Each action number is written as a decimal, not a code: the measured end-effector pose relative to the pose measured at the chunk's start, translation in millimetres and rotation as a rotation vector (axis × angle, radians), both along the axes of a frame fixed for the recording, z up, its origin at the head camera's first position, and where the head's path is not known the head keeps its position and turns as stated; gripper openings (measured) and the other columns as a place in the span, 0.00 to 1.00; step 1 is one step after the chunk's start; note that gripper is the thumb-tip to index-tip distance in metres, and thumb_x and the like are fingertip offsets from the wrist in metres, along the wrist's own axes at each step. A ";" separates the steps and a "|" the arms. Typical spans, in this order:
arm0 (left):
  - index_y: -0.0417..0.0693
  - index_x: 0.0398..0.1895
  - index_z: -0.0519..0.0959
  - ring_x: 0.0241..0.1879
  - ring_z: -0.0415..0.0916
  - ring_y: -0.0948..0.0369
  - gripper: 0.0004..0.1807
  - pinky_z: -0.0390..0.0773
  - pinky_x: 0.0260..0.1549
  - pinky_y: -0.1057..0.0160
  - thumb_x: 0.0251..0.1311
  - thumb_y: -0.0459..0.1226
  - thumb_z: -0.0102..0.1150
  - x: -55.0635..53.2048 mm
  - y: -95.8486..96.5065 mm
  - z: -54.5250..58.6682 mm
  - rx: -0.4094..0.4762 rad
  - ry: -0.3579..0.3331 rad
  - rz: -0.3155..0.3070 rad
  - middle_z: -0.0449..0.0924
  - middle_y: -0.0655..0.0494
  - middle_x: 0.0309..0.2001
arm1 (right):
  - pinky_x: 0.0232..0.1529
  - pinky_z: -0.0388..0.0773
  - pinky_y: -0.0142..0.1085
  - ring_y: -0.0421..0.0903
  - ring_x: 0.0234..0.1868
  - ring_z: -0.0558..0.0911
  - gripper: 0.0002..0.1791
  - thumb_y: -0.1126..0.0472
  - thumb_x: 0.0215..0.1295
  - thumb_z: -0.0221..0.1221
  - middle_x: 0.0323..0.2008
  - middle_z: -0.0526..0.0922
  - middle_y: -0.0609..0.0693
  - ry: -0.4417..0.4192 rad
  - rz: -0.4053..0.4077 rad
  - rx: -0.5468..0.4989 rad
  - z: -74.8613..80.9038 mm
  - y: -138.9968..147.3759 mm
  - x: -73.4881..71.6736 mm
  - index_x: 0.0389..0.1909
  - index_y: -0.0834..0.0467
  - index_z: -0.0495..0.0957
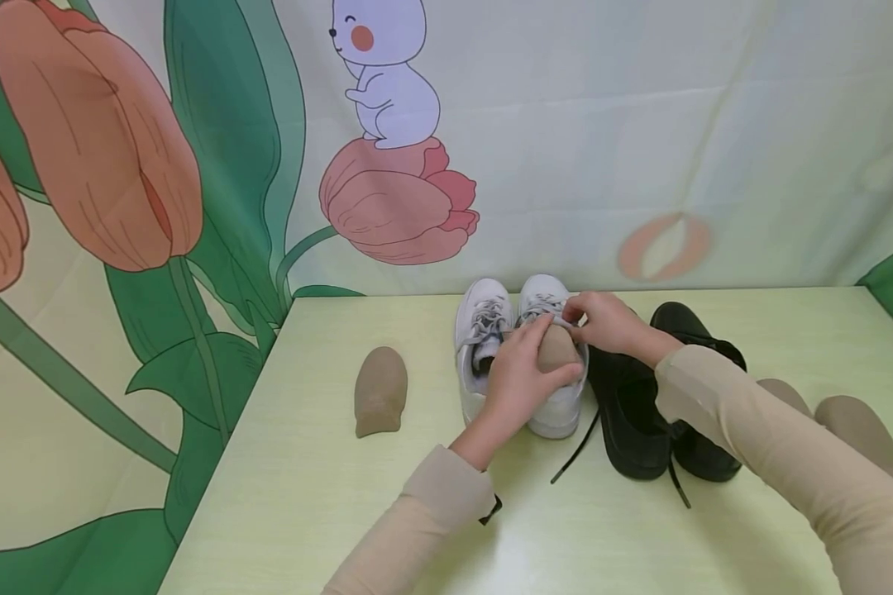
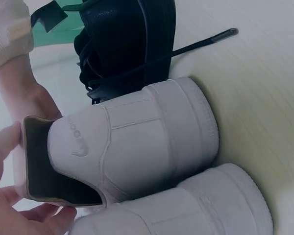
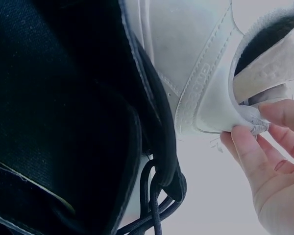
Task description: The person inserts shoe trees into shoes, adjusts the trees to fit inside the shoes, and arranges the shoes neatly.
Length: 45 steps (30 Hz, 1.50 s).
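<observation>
Two white sneakers stand side by side near the table's back edge. Into the right sneaker (image 1: pixel 554 417) a beige shoe insert (image 1: pixel 558 349) is partly set, its wide part showing at the opening. My left hand (image 1: pixel 517 372) grips this insert, thumb on one side and fingers on the other. With thumb and fingertips, my right hand (image 3: pixel 272 152) pinches the front edge of that sneaker's opening, near the laces. The left sneaker (image 1: pixel 485 296) stands beside it, partly behind my left hand. In the left wrist view the sneakers' heels (image 2: pixel 152 132) show close up.
A pair of black shoes (image 1: pixel 640 454) with loose laces stands right of the sneakers, partly under my right forearm. Two more beige inserts (image 1: pixel 859 421) lie at the far right. Another insert (image 1: pixel 381 388) lies left of the sneakers. A printed cloth (image 1: pixel 565 165) hangs behind the table.
</observation>
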<state>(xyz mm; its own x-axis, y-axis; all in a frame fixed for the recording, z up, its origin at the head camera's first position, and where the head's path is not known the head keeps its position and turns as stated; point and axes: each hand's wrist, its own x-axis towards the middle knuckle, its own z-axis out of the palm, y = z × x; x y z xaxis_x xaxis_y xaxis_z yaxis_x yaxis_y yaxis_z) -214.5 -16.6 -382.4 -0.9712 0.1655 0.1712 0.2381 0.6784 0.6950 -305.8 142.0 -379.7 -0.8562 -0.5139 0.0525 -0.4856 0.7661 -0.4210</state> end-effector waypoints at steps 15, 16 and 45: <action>0.57 0.59 0.66 0.52 0.69 0.54 0.35 0.70 0.48 0.56 0.45 0.54 0.61 -7.1 13.4 -1.6 -0.081 0.052 0.077 0.71 0.55 0.54 | 0.40 0.73 0.46 0.52 0.37 0.78 0.09 0.73 0.47 0.53 0.32 0.81 0.57 0.037 0.034 -0.032 0.8 -1.2 0.7 0.29 0.62 0.78; 0.57 0.59 0.66 0.52 0.69 0.55 0.35 0.70 0.48 0.57 0.45 0.54 0.62 -7.4 13.2 -1.5 -0.077 0.050 0.075 0.71 0.55 0.54 | 0.40 0.73 0.46 0.52 0.37 0.78 0.09 0.72 0.47 0.53 0.32 0.81 0.57 0.037 0.032 -0.030 0.9 -1.4 0.8 0.29 0.62 0.78; 0.53 0.59 0.67 0.53 0.70 0.58 0.27 0.70 0.50 0.60 0.55 0.44 0.55 -27.6 -18.4 -0.1 0.084 -0.122 -0.145 0.70 0.53 0.57 | 0.36 0.73 0.43 0.51 0.36 0.77 0.05 0.67 0.50 0.57 0.32 0.80 0.56 -0.002 0.002 -0.008 2.1 -1.9 0.1 0.29 0.61 0.77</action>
